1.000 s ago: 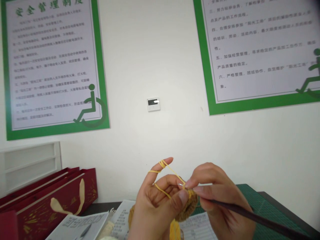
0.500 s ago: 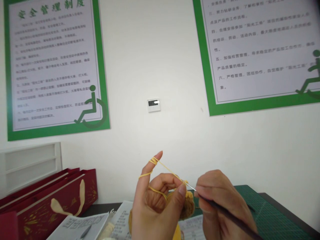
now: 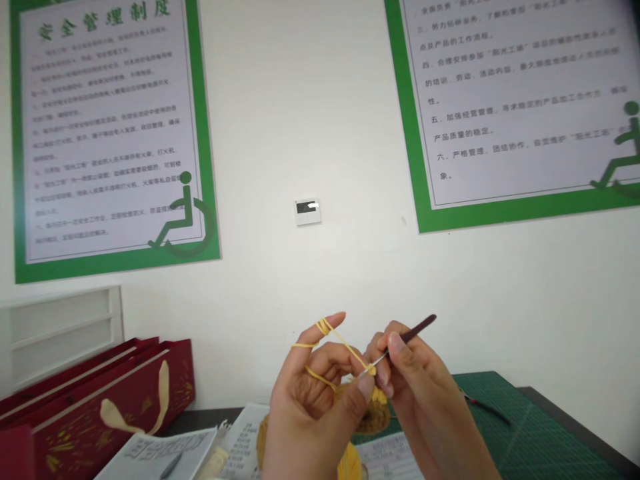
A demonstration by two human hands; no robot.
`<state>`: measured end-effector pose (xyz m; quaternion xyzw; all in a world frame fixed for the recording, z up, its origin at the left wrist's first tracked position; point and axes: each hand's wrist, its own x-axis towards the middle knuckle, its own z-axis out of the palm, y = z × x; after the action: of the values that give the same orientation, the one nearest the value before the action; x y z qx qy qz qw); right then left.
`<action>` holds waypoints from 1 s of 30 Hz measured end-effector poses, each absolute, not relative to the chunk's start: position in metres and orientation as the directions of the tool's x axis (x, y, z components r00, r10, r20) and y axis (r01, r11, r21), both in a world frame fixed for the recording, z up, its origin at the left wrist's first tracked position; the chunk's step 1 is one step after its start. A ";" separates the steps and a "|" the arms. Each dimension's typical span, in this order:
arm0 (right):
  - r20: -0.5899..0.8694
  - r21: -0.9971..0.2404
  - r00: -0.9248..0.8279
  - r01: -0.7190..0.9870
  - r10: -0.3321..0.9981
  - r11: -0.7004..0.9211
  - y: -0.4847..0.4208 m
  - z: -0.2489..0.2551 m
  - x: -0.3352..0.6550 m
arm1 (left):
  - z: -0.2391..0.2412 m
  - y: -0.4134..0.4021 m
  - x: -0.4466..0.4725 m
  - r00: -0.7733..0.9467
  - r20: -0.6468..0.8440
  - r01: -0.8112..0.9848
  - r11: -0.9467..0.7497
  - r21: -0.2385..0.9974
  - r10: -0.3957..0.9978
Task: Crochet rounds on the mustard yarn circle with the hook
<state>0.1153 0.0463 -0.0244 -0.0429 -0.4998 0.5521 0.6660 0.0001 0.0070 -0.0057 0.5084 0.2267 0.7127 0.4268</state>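
**The hook turns up to the loop**

My right hand (image 3: 417, 393) has turned the crochet hook (image 3: 403, 340). Half a second ago its dark handle pointed down toward the counter (image 3: 197, 419); now it points up and to the right. The metal tip sits at the yellow loop, just beside my left thumb. The fingers are closed on the hook like on a pencil.

My left hand (image 3: 315, 407) pinches the small round crochet piece (image 3: 374, 419) between thumb and middle finger, in the air above the papers (image 3: 165, 453). Its index finger, a little lower than before, keeps the yellow yarn (image 3: 345, 343) stretched. I judge that one stitch is half made.
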 end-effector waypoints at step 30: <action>0.973 -0.047 0.204 -0.289 0.109 0.956 0.044 -0.027 0.113 | -0.001 -0.004 -0.006 0.160 0.368 -0.591 -0.209 0.779 0.916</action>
<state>0.1135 0.0435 -0.0269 0.0727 -0.6176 0.1289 0.7724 -0.0056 -0.0038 -0.0011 0.4644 0.1752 0.6238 0.6038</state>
